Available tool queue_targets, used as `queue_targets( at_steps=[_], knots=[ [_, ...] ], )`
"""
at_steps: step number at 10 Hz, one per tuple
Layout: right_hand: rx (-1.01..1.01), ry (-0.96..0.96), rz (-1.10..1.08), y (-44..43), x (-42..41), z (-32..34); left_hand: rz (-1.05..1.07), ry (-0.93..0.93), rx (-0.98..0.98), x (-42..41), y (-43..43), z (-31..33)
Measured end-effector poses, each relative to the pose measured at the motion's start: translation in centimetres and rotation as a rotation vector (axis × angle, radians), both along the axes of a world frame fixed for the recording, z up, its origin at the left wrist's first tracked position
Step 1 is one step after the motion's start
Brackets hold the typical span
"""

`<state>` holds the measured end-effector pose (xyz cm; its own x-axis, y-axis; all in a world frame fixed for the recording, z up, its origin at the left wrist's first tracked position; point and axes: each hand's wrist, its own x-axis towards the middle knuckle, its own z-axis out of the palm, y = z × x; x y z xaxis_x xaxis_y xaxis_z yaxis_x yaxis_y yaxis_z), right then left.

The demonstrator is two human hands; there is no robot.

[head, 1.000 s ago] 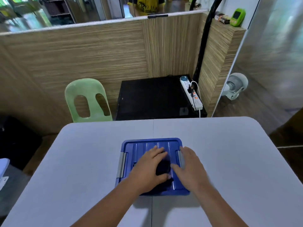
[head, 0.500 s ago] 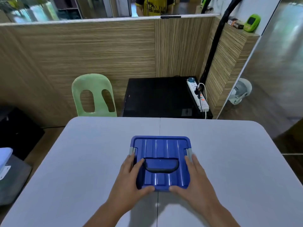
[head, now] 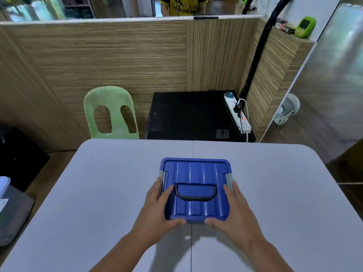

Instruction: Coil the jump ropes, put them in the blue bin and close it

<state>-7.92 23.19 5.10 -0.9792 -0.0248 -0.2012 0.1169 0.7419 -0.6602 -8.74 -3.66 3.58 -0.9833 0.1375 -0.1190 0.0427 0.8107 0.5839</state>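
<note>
Left hand: low in the middle of the frame, on the near left corner of the blue bin. Fingers lie almost straight along its left side and the thumb lies along the near edge. The grip is wide and presses flat on the bin.
Right hand: the same on the near right corner, with straight fingers up the right side and the thumb on the near edge. The grip is wide here too.
Blue bin: sits on the grey worktop, a little below the middle of the frame, between the two hands.
Lid: flat on top of the bin, with long ridges.
Handle: black, lying down on the middle of the lid.
Latches: grey, one on each side. The left latch and the right latch each have fingertips touching them — I cannot tell if they are snapped down.
Green chair: just past the far edge of the worktop, left of the middle.
Black box: to the right of the chair.
Power strip: white, on the right edge of the box, with plugs in it.
Wood wall: across the upper half of the frame.
Green gadget: upper right, on top of the wall.
</note>
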Motion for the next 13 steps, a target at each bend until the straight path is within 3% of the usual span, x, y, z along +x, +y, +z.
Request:
queue_targets(
  at_steps=[6,10,13],
  knots=[
    [0.074,-0.010,-0.006,0.1,-13.3,1.7,-0.015,-0.037,-0.142,-13.5,1.8,2.8],
    [0.111,0.006,0.009,0.2,-14.8,1.5,-0.045,-0.064,-0.174,-14.4,2.1,4.2],
    [0.043,0.132,-0.105,1.0,-12.9,2.2,-0.026,0.060,-0.013,-13.8,-0.1,5.1]
  ],
)
